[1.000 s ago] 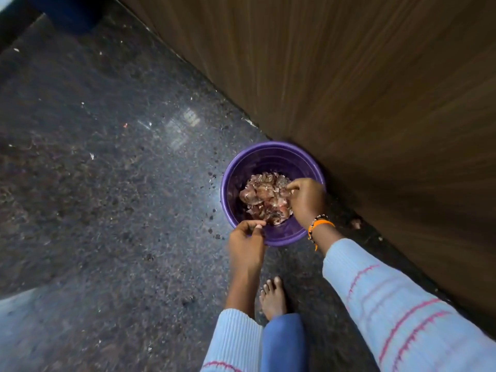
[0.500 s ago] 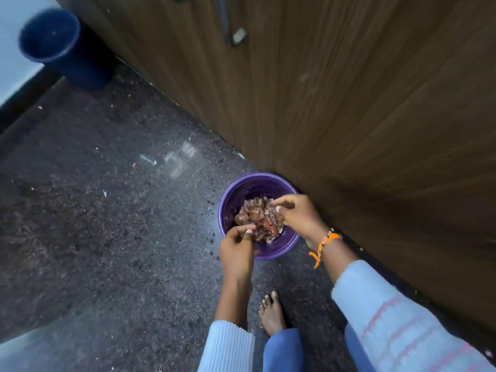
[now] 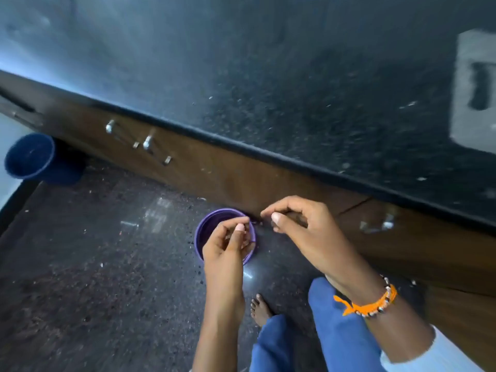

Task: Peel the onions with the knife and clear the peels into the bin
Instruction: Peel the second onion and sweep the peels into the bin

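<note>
The purple bin (image 3: 214,221) stands upright on the floor against the wooden cabinet (image 3: 214,173), mouth up, directly beneath the left hand (image 3: 225,245), whose fingers curl loosely with nothing clearly held, while the right hand (image 3: 303,229), thumb and fingers narrowly pinched, hovers just beside its rim.

No legible text, label, brand, number or sign found anywhere in view. Purple bin (image 3: 200,238), blue bucket (image 3: 28,157), dark speckled bench (image 3: 295,89) and wooden cabinet fronts (image 3: 214,173) seen unmarked. Pale rectangle (image 3: 475,89) at right bench edge blurred; nothing readable on it.
</note>
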`<state>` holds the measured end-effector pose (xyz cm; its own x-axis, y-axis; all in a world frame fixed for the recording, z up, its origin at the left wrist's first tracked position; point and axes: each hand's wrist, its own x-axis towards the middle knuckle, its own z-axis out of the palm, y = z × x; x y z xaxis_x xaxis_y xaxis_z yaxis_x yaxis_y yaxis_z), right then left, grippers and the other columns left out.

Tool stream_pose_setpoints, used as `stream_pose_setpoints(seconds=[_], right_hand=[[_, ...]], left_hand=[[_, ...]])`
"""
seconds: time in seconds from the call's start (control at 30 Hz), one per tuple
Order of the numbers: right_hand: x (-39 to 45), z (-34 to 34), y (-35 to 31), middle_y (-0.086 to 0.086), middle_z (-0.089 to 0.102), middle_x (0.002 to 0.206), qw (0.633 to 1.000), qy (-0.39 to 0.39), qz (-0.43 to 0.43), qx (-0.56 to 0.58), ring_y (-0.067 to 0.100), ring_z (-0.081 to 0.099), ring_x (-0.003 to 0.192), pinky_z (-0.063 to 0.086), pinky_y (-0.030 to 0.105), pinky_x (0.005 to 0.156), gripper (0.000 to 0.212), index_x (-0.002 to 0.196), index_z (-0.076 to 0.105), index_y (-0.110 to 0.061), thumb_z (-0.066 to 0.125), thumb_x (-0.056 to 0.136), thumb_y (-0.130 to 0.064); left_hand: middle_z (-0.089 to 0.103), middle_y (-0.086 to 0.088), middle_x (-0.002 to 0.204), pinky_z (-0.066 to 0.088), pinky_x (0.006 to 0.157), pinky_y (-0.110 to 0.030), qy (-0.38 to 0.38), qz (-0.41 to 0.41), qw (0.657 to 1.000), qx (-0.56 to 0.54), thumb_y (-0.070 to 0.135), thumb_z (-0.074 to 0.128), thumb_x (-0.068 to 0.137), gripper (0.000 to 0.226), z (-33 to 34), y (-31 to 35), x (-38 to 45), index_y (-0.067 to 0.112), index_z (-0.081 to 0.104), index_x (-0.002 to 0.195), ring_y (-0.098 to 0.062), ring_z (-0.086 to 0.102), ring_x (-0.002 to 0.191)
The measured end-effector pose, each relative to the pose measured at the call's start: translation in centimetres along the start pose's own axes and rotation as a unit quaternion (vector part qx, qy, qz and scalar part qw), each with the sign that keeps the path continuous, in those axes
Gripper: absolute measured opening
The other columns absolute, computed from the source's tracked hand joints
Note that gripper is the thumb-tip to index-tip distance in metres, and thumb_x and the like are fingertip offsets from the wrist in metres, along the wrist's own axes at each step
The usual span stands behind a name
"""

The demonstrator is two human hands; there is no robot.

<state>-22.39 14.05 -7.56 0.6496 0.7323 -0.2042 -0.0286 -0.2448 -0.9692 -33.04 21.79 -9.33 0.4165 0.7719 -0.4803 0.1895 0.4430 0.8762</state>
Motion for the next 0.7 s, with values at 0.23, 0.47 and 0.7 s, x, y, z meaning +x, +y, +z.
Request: stream_pose_setpoints(seconds=[0.23, 0.47, 0.7], right_hand=[[-4.1, -8.8, -5.5, -0.004, 0.07, 0.089, 0.994, 0.095, -0.023, 0.047, 0.011, 0.066, 0.085, 0.056, 0.031, 0.079, 0.024, 0.085, 0.071, -0.02, 0.056, 0.089, -0.002], [-5.6, -17.7, -6.0, -0.005, 0.071, 0.086, 0.983, 0.181, -0.031, 0.016, 0.011, 0.066, 0.084, 0.055, 0.04, 0.082, 0.023, 0.085, 0.071, -0.019, 0.056, 0.088, -0.002], [-6.3, -27.6, -4.7, -0.005, 0.066, 0.095, 0.953, 0.256, -0.071, -0.147, 0.005, 0.062, 0.091, 0.048, 0.019, 0.082, 0.017, 0.094, 0.07, -0.014, 0.057, 0.089, -0.004]], left_hand=[[0.067, 0.002, 0.082, 0.052, 0.068, -0.02, -0.128, 0.069, 0.989, 0.033, 0.005, 0.051, 0.092, 0.022, 7.8, 5.1, -5.3, 0.016, 0.069, 0.085, -0.008, 0.061, 0.079], [0.069, 0.005, 0.084, 0.051, 0.069, -0.02, -0.226, 0.09, 0.968, 0.068, 0.006, 0.051, 0.093, 0.019, 17.6, 7.2, -7.6, 0.013, 0.069, 0.09, -0.008, 0.063, 0.081], [0.067, 0.012, 0.076, 0.046, 0.069, -0.021, -0.28, 0.173, 0.928, 0.173, 0.008, 0.054, 0.092, 0.02, 26.5, 7.1, -8.2, 0.02, 0.07, 0.087, -0.006, 0.057, 0.072]])
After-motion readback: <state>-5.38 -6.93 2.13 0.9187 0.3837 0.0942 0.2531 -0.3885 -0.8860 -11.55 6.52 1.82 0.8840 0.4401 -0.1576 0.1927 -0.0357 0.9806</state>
